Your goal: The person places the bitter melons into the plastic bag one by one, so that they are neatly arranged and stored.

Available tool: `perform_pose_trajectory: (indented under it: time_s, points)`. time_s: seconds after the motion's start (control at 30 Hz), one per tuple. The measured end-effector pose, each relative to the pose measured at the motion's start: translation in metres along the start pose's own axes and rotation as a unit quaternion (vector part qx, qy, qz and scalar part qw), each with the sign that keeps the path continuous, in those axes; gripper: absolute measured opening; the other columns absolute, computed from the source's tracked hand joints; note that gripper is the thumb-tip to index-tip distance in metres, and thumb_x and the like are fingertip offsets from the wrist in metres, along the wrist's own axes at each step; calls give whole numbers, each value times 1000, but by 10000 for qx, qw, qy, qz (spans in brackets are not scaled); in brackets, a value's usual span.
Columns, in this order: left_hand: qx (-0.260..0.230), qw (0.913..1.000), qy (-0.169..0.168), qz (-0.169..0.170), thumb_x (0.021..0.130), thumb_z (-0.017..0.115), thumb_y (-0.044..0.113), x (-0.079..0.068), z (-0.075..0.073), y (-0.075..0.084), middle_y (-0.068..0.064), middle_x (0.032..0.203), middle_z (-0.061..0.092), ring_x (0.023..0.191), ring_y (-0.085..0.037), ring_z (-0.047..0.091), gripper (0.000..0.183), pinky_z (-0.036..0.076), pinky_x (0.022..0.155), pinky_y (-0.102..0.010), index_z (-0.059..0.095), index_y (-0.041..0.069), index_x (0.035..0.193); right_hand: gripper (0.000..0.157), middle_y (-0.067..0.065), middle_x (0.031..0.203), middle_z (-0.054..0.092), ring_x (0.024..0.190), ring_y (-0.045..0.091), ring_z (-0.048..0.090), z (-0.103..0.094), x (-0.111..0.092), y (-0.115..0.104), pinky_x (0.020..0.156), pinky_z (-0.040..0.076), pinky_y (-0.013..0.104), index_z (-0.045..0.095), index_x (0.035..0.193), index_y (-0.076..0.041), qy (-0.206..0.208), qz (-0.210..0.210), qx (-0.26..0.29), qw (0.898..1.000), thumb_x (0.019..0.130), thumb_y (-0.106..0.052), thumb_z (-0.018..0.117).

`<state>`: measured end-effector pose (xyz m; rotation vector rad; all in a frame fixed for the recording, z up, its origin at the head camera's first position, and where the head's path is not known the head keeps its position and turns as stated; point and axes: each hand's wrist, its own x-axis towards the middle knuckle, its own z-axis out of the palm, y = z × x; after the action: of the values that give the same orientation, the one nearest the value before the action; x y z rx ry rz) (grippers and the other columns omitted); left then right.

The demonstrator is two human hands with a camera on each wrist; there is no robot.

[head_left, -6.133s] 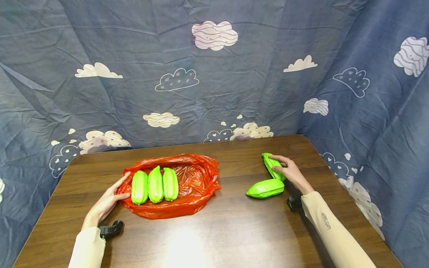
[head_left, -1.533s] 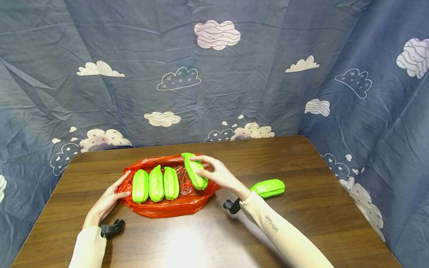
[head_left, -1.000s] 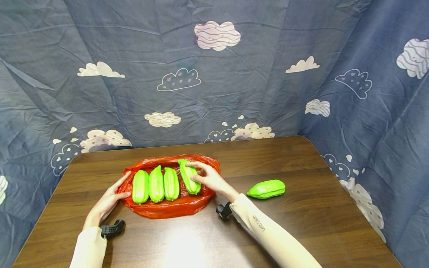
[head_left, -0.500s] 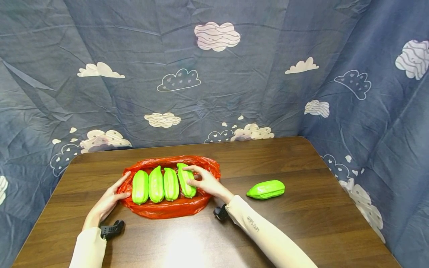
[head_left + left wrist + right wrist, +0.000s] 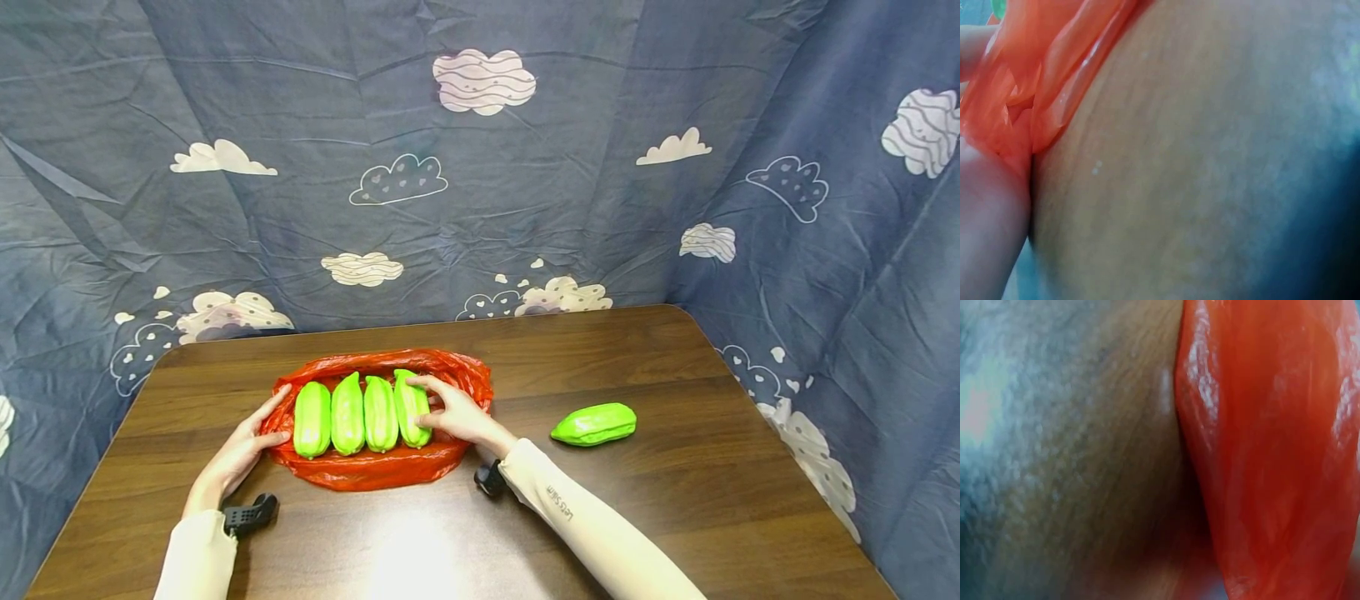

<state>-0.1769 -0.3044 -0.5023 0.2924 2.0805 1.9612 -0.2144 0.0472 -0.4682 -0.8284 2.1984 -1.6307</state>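
A red plastic bag (image 5: 360,479) lies on the table with its mouth spread. Inside it, bright green ribbed gourds stand side by side: a left one (image 5: 312,421), a second (image 5: 348,414), a third (image 5: 381,415) and a rightmost one (image 5: 412,408). My right hand (image 5: 459,414) grips the rightmost gourd from its right side, thumb near, fingers far. My left hand (image 5: 238,450) holds the bag's left edge between thumb and fingers; red film bunches against the left hand (image 5: 988,219) in the left wrist view. The right wrist view shows the bag (image 5: 1279,444), not the fingers.
One more green gourd (image 5: 594,425) lies on the wooden table (image 5: 712,467) to the right, beyond my right forearm. A dark blue curtain with cloud prints (image 5: 525,192) hangs behind the table and along its right side. Black wrist devices (image 5: 251,515) sit below both hands.
My right hand has carried a gourd from the table's right side into the bag, then slid it left until it stands beside the third. My left hand stays at the bag's edge.
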Motion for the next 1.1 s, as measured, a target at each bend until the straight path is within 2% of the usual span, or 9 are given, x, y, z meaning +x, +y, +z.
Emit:
perform_pose_trajectory:
  time_s: [0.1,0.27,0.33,0.47,0.67,0.83,0.97,1.1]
  points:
    - [-24,10000,-8,7,93,50,-3,0,0,0,-22,155,-12,140,-31,-6,74,25,94,-7,10,9,154,56,27,127,50,106,39,56,0,-4,-11,82,49,27,43,135,7,49,39,-167,9998,84,6,64]
    - [4,10000,3,-41,93,50,-2,0,1,1,-23,155,-11,140,-32,-4,74,26,94,-7,10,9,154,57,27,127,52,107,40,56,0,-3,-11,83,49,30,44,136,6,137,151,-317,9993,84,5,66]
    - [28,10000,6,-49,93,51,-2,0,1,1,-25,155,-10,140,-31,-1,74,27,94,-7,10,9,154,57,24,128,52,108,37,56,0,-1,-2,84,49,27,44,136,3,185,176,-273,9993,84,4,66]
    - [12,10000,-4,-21,92,51,-2,0,1,0,-22,156,-9,140,-28,0,74,27,94,-8,10,9,154,56,24,131,50,112,38,54,-6,-3,-6,88,49,33,44,137,3,227,139,-100,9996,85,6,64]
    - [-38,10000,-24,58,93,50,-2,0,-1,-3,-6,160,-3,140,-18,-1,73,24,97,-8,11,10,154,53,30,131,47,115,44,50,-18,-7,-11,91,48,37,43,136,5,286,-75,-80,9995,87,5,63]
    - [-37,10000,-26,85,93,51,-2,0,-1,-5,-5,159,-2,138,-10,5,74,24,96,-8,11,11,154,51,35,129,46,112,50,50,-28,-11,-14,91,47,41,43,134,9,319,-259,14,9992,87,6,62]
    - [-16,9999,-24,96,93,51,-2,0,-1,-4,-4,159,0,139,-13,4,74,25,96,-8,11,10,154,51,36,129,45,112,53,49,-34,-14,-14,92,46,47,42,133,12,348,-350,199,9986,86,9,61]
    - [39,9999,3,125,93,51,-2,0,0,-2,-5,159,1,141,-22,-2,73,24,97,-8,11,8,153,49,37,127,46,110,52,51,-40,-17,-13,89,48,43,42,132,13,434,-340,313,9980,86,10,59]
